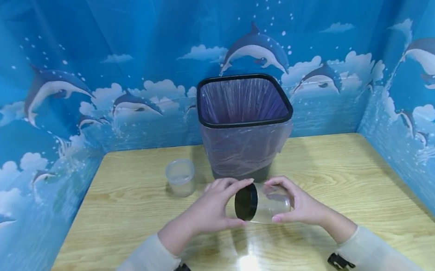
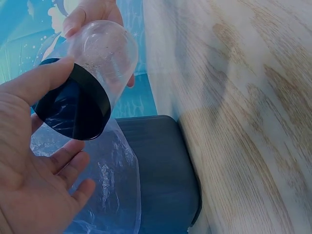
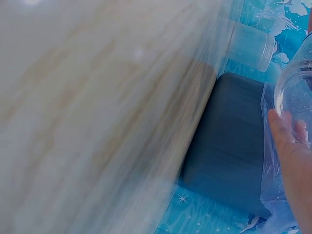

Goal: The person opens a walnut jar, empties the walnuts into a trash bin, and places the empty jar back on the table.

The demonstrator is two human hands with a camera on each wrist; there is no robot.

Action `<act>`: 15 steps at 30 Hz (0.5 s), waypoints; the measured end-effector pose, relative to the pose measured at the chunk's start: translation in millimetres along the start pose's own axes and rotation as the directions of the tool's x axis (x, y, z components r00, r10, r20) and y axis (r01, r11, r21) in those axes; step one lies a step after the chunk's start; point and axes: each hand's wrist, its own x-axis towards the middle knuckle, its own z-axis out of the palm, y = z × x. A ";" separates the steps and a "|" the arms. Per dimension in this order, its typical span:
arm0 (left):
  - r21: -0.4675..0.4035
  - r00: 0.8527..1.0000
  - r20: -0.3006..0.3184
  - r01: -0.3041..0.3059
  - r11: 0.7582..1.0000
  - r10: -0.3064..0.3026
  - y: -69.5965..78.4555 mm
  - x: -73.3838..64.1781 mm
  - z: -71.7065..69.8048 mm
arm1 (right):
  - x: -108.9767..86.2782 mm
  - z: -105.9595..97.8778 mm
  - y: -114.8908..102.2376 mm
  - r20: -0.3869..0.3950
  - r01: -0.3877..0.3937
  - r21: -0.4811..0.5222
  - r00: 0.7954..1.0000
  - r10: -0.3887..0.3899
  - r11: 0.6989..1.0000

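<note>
A clear jar (image 1: 267, 204) with a black lid (image 1: 246, 203) lies sideways between the two hands, held above the table. My left hand (image 1: 211, 207) has its thumb and forefinger at opposite edges of the lid; in the left wrist view the other fingers (image 2: 73, 168) are loosely bent below it. At the jar's base end, my right hand (image 1: 307, 205) grips the clear body between thumb and fingers. Small specks or droplets show on the jar wall in the left wrist view. Part of the right hand is cut off in the right wrist view.
Just beyond the hands stands a dark bin (image 1: 245, 150) with a black rim and a translucent purple liner. To its left, a clear plastic cup (image 1: 181, 180) stands on the wood-grain table (image 1: 126, 200). Blue dolphin-print curtains (image 1: 159, 27) enclose the table's back and sides.
</note>
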 end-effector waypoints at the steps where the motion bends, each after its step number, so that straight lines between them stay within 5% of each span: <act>1: 0.000 1.000 -0.002 -0.003 1.000 0.003 -0.2 0.1 0.3 | 0.0 -0.1 0.0 0.000 0.000 -0.003 1.000 0.000 1.000; 6: -0.047 0.999 -0.025 0.030 0.998 -0.032 0.5 0.6 -0.2 | 0.9 -0.7 0.4 0.002 0.021 -0.001 1.000 -0.021 1.000; 15: -0.072 0.977 -0.062 0.198 0.978 -0.202 6.3 4.9 -1.2 | 1.9 -1.8 0.0 0.008 0.023 0.010 1.000 -0.023 1.000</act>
